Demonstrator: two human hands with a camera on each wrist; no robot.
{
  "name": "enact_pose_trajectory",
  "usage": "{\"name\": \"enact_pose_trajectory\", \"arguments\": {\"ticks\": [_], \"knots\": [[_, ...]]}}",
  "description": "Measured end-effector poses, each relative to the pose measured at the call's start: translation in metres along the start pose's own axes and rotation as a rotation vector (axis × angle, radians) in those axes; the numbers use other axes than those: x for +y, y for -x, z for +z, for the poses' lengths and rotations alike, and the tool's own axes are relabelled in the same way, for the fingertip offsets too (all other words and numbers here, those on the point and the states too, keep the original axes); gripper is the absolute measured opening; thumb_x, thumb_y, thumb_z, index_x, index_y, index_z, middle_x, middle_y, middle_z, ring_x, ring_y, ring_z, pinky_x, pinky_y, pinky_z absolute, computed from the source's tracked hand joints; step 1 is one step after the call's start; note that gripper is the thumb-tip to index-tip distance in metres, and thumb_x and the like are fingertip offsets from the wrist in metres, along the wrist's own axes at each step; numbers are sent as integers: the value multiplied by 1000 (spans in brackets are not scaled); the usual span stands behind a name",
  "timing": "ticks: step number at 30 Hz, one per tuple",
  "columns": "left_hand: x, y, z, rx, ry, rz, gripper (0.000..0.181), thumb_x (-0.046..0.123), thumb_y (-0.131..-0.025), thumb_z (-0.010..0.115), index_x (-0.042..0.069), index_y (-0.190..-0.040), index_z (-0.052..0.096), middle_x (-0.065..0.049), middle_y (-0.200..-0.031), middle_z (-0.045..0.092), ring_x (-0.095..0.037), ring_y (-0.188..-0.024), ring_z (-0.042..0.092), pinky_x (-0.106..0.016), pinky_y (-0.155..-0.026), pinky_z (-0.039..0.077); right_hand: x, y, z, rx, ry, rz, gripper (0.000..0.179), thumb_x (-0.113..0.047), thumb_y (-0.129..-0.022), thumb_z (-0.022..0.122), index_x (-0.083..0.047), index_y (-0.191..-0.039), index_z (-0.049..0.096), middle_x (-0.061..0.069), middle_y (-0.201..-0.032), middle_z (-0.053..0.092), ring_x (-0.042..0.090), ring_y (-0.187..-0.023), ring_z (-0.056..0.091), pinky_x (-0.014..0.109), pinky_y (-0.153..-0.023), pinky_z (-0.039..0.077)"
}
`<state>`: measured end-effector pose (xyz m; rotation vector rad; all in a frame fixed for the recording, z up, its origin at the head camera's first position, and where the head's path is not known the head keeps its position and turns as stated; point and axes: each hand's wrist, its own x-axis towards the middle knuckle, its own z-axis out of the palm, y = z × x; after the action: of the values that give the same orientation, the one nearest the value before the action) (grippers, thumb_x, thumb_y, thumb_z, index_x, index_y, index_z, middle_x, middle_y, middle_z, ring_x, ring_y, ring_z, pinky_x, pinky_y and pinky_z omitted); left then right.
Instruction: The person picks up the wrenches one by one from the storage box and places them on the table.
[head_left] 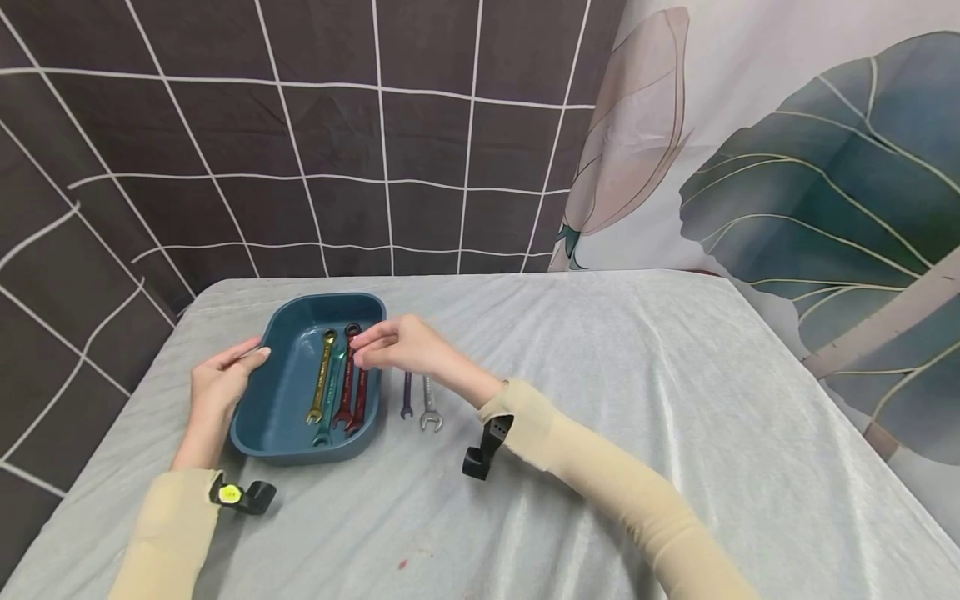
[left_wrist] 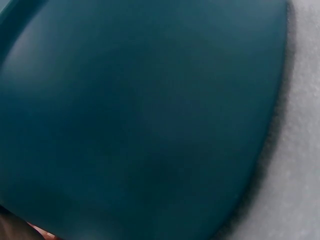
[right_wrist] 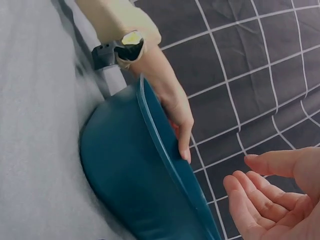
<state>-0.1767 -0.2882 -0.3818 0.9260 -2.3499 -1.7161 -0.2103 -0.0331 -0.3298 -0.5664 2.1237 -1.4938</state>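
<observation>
A blue plastic tub (head_left: 296,457) stands on the cloth, and its wall fills most of the left wrist view. My left hand (head_left: 219,383) grips its left rim, thumb over the edge. Inside lie a gold wrench (head_left: 321,379), a green wrench (head_left: 330,400) and two red wrenches (head_left: 347,383), side by side along the right. Over the tub's right rim hovers my right hand (head_left: 405,343), covering part of the red ones. The right wrist view shows its thumb and loosely bent fingers apart, with nothing between them.
On the cloth right of the tub lie a small purple wrench (head_left: 407,398) and a silver wrench (head_left: 430,408), their upper ends hidden by my right hand. A dark gridded curtain (head_left: 337,133) hangs behind the table. Both wrists carry black camera mounts (head_left: 487,450).
</observation>
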Motion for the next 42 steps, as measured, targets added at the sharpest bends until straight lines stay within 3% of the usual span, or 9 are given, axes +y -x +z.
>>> {"name": "enact_pose_trajectory", "arguments": {"ticks": [6, 13, 20, 27, 37, 42], "knots": [[-3, -1, 0, 5, -7, -4, 54, 32, -93, 60, 10, -140, 48, -8, -151, 39, -21, -142, 34, -36, -116, 29, -2, -5, 5, -49, 9, -3, 31, -8, -86, 71, 1, -116, 68, 16, -105, 73, 16, -94, 71, 21, -80, 55], [-3, -1, 0, 6, -10, -5, 54, 33, -92, 60, 11, -140, 49, -8, -151, 39, -21, -142, 34, -37, -116, 30, -4, -14, 11, -47, 9, 17, 31, -5, -86, 69, 3, -116, 66, 15, -104, 73, 16, -89, 71, 35, -87, 56], [-2, -1, -1, 1, -5, -9, 54, 32, -93, 60, 11, -141, 48, -7, -151, 39, -21, -142, 34, -37, -116, 29, -6, -23, 19, -49, 22, 39, 28, -5, -86, 68, 1, -114, 67, 12, -99, 74, 11, -85, 71, 27, -83, 56], [-2, -1, -2, -3, -4, -17, 54, 33, -93, 61, 12, -141, 48, -7, -152, 38, -20, -143, 33, -37, -116, 28, -6, -31, 26, -47, 22, 56, 28, -3, -86, 69, 1, -113, 68, 13, -100, 74, 16, -85, 72, 38, -86, 56], [-1, -1, -1, 5, -5, -2, 54, 32, -92, 61, 10, -140, 49, -8, -151, 39, -21, -142, 34, -37, -115, 30, -7, -41, 37, -17, 163, 9, 28, -10, -84, 72, -2, -111, 71, 8, -92, 76, 22, -87, 72, 25, -71, 56], [0, -1, -1, 2, -3, 7, 54, 32, -91, 62, 10, -140, 50, -8, -149, 41, -20, -142, 35, -36, -115, 32, -7, -48, 41, 1, 171, 40, 29, -12, -82, 75, -3, -110, 72, 7, -91, 76, 15, -79, 72, 25, -71, 56]]}}
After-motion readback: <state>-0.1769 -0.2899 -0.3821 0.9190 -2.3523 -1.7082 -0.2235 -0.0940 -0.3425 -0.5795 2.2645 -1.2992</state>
